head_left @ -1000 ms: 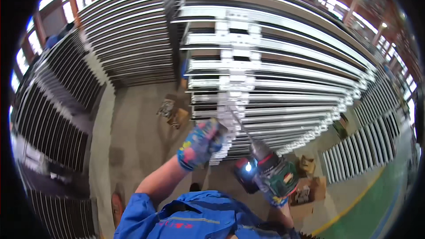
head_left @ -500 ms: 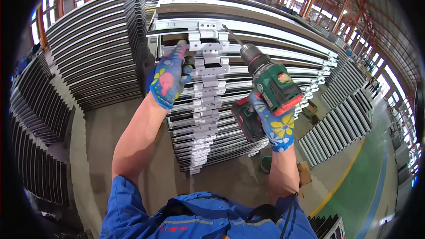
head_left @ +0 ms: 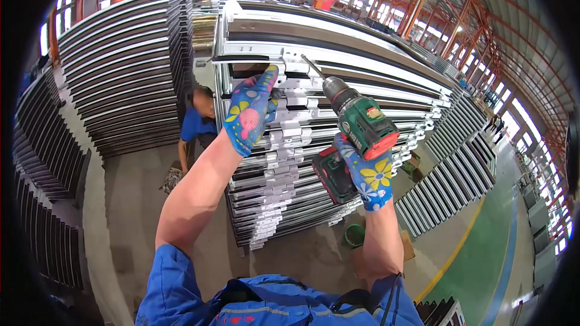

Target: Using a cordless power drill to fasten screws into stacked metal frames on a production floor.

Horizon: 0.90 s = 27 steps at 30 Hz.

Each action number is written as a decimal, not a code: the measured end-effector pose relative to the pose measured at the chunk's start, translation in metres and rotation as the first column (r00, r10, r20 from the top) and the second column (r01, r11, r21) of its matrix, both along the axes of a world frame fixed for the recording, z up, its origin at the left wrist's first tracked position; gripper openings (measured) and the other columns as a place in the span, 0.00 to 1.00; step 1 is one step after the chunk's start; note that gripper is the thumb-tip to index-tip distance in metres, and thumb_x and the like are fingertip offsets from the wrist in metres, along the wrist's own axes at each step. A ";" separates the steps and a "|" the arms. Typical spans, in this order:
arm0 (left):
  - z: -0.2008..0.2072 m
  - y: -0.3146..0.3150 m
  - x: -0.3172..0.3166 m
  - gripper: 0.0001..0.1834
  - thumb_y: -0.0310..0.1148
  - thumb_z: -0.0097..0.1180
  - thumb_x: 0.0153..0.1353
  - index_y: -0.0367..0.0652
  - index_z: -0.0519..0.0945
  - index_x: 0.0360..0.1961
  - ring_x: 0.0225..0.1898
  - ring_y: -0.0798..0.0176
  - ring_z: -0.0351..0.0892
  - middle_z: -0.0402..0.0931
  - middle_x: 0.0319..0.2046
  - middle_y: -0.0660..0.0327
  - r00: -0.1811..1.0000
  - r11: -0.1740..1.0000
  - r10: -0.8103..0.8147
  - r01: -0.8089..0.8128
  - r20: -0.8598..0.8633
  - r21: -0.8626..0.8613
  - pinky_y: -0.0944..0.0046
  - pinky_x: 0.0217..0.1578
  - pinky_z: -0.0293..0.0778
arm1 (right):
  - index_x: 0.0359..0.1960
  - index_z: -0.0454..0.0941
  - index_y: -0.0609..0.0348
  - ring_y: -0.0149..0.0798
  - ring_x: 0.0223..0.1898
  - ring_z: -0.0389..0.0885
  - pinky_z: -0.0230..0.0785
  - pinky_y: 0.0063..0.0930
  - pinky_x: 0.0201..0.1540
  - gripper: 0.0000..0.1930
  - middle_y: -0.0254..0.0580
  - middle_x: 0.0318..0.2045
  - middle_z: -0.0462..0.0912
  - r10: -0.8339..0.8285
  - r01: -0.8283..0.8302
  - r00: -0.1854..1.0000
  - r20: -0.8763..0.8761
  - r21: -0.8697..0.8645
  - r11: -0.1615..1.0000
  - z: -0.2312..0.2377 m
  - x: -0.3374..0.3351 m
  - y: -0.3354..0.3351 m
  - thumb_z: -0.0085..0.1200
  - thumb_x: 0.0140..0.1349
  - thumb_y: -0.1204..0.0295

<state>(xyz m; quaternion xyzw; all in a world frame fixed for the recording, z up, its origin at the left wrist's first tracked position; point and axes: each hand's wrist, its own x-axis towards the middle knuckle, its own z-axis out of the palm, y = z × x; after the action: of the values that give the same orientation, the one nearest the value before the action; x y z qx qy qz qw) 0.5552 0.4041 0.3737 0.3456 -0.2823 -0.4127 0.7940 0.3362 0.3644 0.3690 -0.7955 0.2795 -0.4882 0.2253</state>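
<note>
Both hands were gloved in blue with a bright floral print. The right hand (head_left: 370, 172) was closed around the grip of a green and black cordless drill (head_left: 365, 124) with red trim; its battery pack (head_left: 335, 181) hung low, left of the wrist. The drill was held over the upper part of a stack of metal frames (head_left: 344, 208), tilted, its long drill bit (head_left: 313, 66) pointing up and to the left. The bit's tip lay at or just beside the right end of the uppermost silver bracket (head_left: 294, 57); contact could not be confirmed. The left hand (head_left: 248, 115) was at the left end of the stack, one digit extended toward that bracket, the others curled; could not tell whether anything was held in it. More silver brackets (head_left: 284, 139) ran down the stack in a column below. A co-worker (head_left: 198, 124) in blue was low beside the stack's left side, one arm reaching down. A green container (head_left: 354, 235) stood on the floor (head_left: 151, 217) below the drill. Further frame stacks (head_left: 130, 72) stood to left and right.
</note>
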 end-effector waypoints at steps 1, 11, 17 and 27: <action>-0.001 -0.002 -0.001 0.15 0.45 0.58 0.55 0.46 0.72 0.30 0.15 0.74 0.62 0.67 0.18 0.68 0.996 0.998 0.060 -0.062 0.063 0.030 0.74 0.13 0.56 | 0.37 0.76 0.58 0.27 0.22 0.77 0.67 0.22 0.22 0.11 0.34 0.26 0.79 0.007 -0.007 1.000 -0.008 -0.009 1.000 0.001 0.001 0.002 0.59 0.50 0.75; -0.016 -0.017 -0.004 0.12 0.39 0.52 0.61 0.40 0.78 0.32 0.23 0.75 0.64 0.71 0.22 0.68 0.822 0.920 0.390 -0.326 0.415 -0.219 0.73 0.27 0.63 | 0.39 0.75 0.60 0.30 0.19 0.76 0.69 0.23 0.23 0.12 0.37 0.25 0.78 0.003 -0.071 0.976 -0.219 -0.303 0.950 0.035 -0.001 0.011 0.56 0.51 0.75; -0.022 -0.019 -0.007 0.11 0.38 0.53 0.60 0.41 0.78 0.33 0.25 0.75 0.65 0.73 0.23 0.68 0.885 0.936 0.342 -0.290 0.317 -0.200 0.73 0.27 0.64 | 0.39 0.75 0.59 0.28 0.20 0.76 0.68 0.22 0.23 0.12 0.34 0.25 0.79 -0.052 0.011 0.966 -0.254 -0.158 0.987 0.053 -0.001 0.020 0.57 0.51 0.74; -0.027 -0.028 0.000 0.09 0.35 0.52 0.61 0.41 0.77 0.33 0.24 0.74 0.67 0.73 0.24 0.66 0.774 0.909 0.415 -0.371 0.478 -0.188 0.72 0.27 0.65 | 0.39 0.75 0.61 0.26 0.20 0.75 0.67 0.20 0.23 0.11 0.33 0.25 0.78 -0.005 0.020 0.987 -0.162 0.094 0.995 0.047 0.002 0.022 0.54 0.52 0.78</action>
<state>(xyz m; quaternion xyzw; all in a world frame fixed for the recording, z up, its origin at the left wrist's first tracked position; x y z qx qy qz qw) 0.5554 0.3766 0.3464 0.4598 -0.4197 -0.1199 0.7733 0.3380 0.3863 0.4159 -0.8191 0.3249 -0.4095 0.2364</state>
